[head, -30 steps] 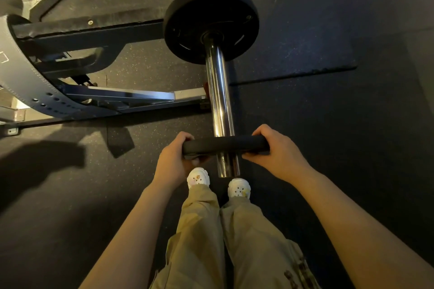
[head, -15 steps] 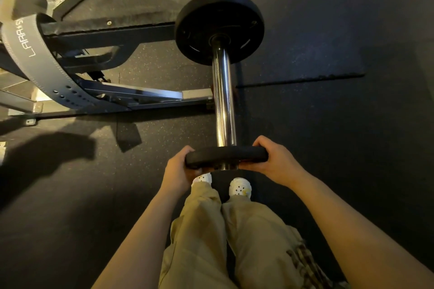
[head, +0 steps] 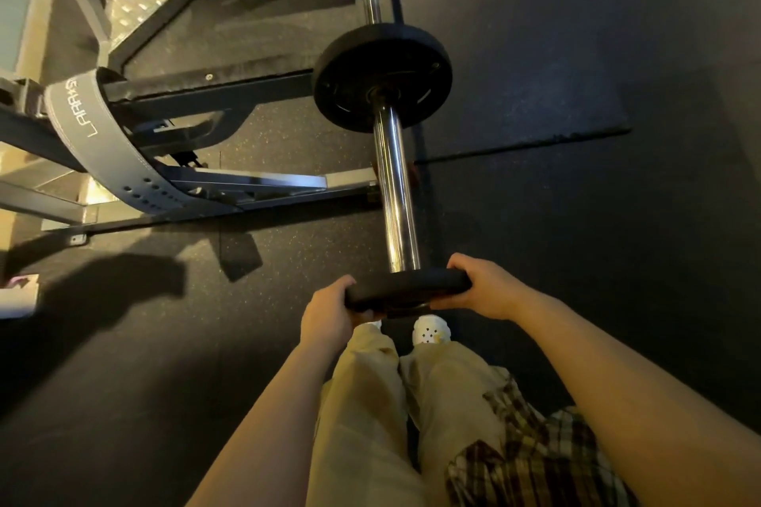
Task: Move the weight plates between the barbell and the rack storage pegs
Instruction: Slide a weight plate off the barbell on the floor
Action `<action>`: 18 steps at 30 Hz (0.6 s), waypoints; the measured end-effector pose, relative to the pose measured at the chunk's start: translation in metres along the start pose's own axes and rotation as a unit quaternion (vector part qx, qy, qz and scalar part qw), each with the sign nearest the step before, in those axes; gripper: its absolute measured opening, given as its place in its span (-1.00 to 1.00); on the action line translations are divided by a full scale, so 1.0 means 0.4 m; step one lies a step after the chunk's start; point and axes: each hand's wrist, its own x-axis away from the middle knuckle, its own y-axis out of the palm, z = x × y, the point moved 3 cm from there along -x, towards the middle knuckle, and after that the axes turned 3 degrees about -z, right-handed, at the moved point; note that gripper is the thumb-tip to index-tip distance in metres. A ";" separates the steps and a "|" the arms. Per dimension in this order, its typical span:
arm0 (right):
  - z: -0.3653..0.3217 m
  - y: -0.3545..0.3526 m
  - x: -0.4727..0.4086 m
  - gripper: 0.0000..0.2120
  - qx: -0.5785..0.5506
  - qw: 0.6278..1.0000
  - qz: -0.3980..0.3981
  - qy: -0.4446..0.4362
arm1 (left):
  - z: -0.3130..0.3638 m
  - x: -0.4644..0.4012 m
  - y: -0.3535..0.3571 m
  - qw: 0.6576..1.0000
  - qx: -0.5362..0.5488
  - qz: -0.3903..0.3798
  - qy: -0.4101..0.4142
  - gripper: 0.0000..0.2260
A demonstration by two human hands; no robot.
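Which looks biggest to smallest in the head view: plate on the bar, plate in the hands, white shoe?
1. Plate on the bar.
2. Plate in the hands, seen edge-on and nearer the camera, so its rank is unsure.
3. White shoe.

The small plate (head: 407, 288) gripped between the left hand (head: 329, 315) and right hand (head: 486, 292) is matte black. The barbell sleeve (head: 395, 193) extending away from the hands is polished chrome. The large plate (head: 381, 76) beyond it is black. Left of the left hand, the rack frame (head: 214, 95) is dark grey, and the belt (head: 111, 152) is grey with white lettering. Below the hands: beige trousers (head: 362, 403), a white shoe (head: 430, 331), and a brown-and-cream plaid shirt (head: 535, 449). The floor (head: 576, 218) is black with pale speckles.
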 end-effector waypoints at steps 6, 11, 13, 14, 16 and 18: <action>0.006 0.061 0.011 -0.71 -0.060 0.996 -0.041 0.045 | -0.060 0.069 0.013 0.993 0.031 -0.084 -0.074 -0.70; -0.085 0.104 -0.008 -0.64 -0.082 0.996 -0.007 0.040 | -0.116 0.105 -0.061 0.984 0.125 -0.060 -0.113 -0.71; -0.159 0.107 -0.018 -0.63 -0.097 0.995 0.017 0.026 | -0.137 0.118 -0.117 0.975 0.186 -0.038 -0.119 -0.62; -0.199 0.105 -0.021 -0.63 -0.113 0.993 0.033 0.017 | -0.145 0.124 -0.146 0.967 0.223 -0.023 -0.121 -0.56; -0.294 0.102 -0.027 -0.65 -0.145 0.987 0.073 -0.002 | -0.160 0.139 -0.201 0.947 0.295 0.018 -0.122 -0.50; -0.399 0.111 -0.033 -0.67 -0.175 0.978 0.108 -0.020 | -0.174 0.155 -0.262 0.915 0.379 0.070 -0.118 -0.46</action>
